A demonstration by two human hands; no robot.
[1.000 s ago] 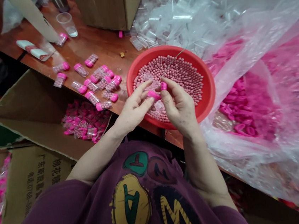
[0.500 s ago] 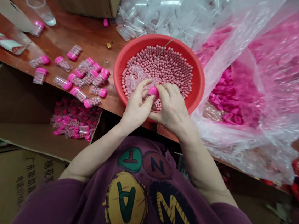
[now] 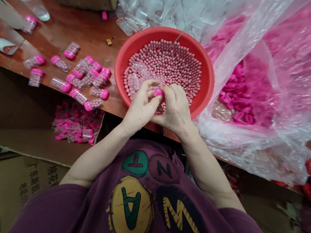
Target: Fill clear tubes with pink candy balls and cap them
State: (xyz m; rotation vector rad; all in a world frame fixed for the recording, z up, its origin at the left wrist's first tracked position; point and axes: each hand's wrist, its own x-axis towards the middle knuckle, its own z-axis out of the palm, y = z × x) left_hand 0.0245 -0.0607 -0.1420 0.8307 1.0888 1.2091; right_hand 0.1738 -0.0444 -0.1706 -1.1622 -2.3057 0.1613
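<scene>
Both hands meet over the near side of a red basin (image 3: 207, 92) filled with small pink beads (image 3: 177, 60). Between them is a bright pink cap (image 3: 158, 92), its lower part hidden by fingers. My left hand (image 3: 143, 104) is closed, thumb pressed against the cap. From the other side, the curled fingers of my right hand (image 3: 175, 105) grip the cap too. Whether a small bottle is under the cap is hard to see. Clear plastic containers (image 3: 140, 73) lie on the beads beyond my left hand.
Pink-capped bottles of beads (image 3: 87, 73) lie on the table left of the basin. An open carton (image 3: 21, 134) below holds many more. Clear containers (image 3: 155, 7) are heaped behind. On the right, a plastic bag (image 3: 258, 146) holds pink caps (image 3: 238, 93). A thin wire (image 3: 174, 41) rests in the basin.
The view has shifted slightly, so the table items sit a little further left and up. Both hands stay together at the pink cap, with only small finger movement.
</scene>
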